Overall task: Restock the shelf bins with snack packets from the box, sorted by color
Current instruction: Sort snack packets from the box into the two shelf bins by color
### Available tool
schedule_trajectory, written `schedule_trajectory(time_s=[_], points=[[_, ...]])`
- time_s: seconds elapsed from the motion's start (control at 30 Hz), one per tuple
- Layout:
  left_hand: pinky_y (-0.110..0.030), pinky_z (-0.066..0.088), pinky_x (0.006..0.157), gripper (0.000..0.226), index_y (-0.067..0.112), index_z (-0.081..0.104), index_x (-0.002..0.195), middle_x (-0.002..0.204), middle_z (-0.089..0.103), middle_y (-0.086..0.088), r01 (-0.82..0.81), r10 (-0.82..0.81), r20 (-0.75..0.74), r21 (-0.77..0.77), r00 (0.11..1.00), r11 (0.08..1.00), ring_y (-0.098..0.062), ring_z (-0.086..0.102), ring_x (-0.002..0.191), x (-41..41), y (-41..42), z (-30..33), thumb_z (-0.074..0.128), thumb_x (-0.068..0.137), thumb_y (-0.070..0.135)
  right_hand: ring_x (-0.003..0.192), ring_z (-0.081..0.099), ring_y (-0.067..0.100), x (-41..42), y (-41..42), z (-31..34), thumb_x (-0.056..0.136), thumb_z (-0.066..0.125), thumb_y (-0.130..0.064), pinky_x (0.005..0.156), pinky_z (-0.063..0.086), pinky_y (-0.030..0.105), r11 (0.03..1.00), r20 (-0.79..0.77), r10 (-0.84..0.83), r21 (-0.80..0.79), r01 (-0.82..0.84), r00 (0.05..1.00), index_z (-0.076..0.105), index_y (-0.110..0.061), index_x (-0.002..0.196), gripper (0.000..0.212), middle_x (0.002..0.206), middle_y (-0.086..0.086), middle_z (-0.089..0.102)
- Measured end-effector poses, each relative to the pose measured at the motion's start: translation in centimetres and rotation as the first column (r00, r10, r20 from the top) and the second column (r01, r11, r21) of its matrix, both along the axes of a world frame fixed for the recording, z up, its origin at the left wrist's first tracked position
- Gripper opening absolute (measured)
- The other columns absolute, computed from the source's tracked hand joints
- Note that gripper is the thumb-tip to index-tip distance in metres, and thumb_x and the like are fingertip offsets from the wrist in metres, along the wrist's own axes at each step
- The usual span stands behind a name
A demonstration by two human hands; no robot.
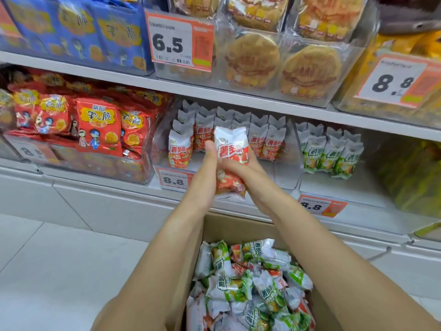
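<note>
1. Red packet (231, 161): held upright between both hands, in front of the red bin (284, 163), near that bin's front edge. Its long axis runs vertically; the white crimped top points up, the red printed end down.
2. Left hand (207, 168): flat against the packet's left side, thumb straight along the edge; the fingers press rather than curl, as far as can be seen.
3. Right hand (250, 170): wrapped round the packet's right side and back; its fingers are mostly hidden behind the packet, so the wrap is judged from the wrist's pose.
4. Key relation: the bin's open slot lies straight ahead of and slightly below the grip, between the front-left red packet (179, 149) and the rows behind. Both hands are about equally near; the packet already matches the standing rows in orientation, so probably only a forward push is needed.
5. Green bin (331, 154): just right of the red bin, past a clear divider.
6. Box (238, 229): below the arms, holding mixed green and red packets.
</note>
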State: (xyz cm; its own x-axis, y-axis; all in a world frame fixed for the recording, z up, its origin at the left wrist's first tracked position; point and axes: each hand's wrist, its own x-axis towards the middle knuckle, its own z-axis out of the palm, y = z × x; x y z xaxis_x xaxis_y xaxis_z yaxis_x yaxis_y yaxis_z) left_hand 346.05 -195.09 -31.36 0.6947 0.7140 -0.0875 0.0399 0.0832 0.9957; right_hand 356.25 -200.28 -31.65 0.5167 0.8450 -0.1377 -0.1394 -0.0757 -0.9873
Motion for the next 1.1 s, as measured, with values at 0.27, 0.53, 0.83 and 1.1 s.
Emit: schedule_trajectory(time_s=[0.27,0.53,0.83,1.1], points=[[-0.042,0.01,0.118,0.088,0.009,0.036,0.144,0.15,0.038,-0.012,0.098,0.37,-0.499,0.687,0.784,0.72,-0.03,0.021,0.143,-2.4,6.2,-4.2,0.005,0.089,0.07,0.081,0.066,0.02,4.5,7.1,-1.4,0.062,0.077,-0.034,0.063,0.055,0.028,0.997,-0.096,0.038,-0.059,-0.043,0.995,0.054,-0.007,0.123,0.07,0.096,0.008,0.066],[-0.037,0.003,0.118,0.067,0.013,0.027,0.149,0.158,0.019,-0.008,0.257,0.293,-0.627,0.636,0.722,0.728,-0.025,0.0,0.147,-2.7,6.8,-4.3,0.023,0.097,0.056,0.09,0.071,0.025,4.4,13.4,-4.9,0.072,0.08,-0.033,0.089,0.055,0.04,0.971,0.133,0.075,-0.234,-0.042,0.988,0.068,-0.013,0.101,0.037,0.095,0.01,0.074],[-0.039,0.004,0.119,0.064,0.015,0.026,0.149,0.158,0.017,-0.008,0.338,0.222,-0.674,0.594,0.705,0.731,-0.028,-0.006,0.147,-2.5,6.1,-3.8,0.036,0.097,0.051,0.097,0.066,0.014,4.3,12.8,-6.4,0.072,0.082,-0.036,0.09,0.053,0.036,0.945,0.524,0.105,-0.316,0.079,0.845,0.068,-0.025,0.099,0.033,0.102,-0.003,0.071],[-0.041,0.01,0.12,0.061,0.016,0.026,0.149,0.159,0.013,-0.004,0.337,0.201,-0.664,0.588,0.721,0.735,-0.025,-0.007,0.148,-3.0,6.0,-3.6,0.038,0.098,0.047,0.091,0.065,0.02,3.7,12.5,-5.8,0.076,0.076,-0.045,0.078,0.05,0.032,0.884,0.662,0.215,-0.445,0.146,0.718,0.068,-0.019,0.094,0.032,0.096,0.002,0.071]])
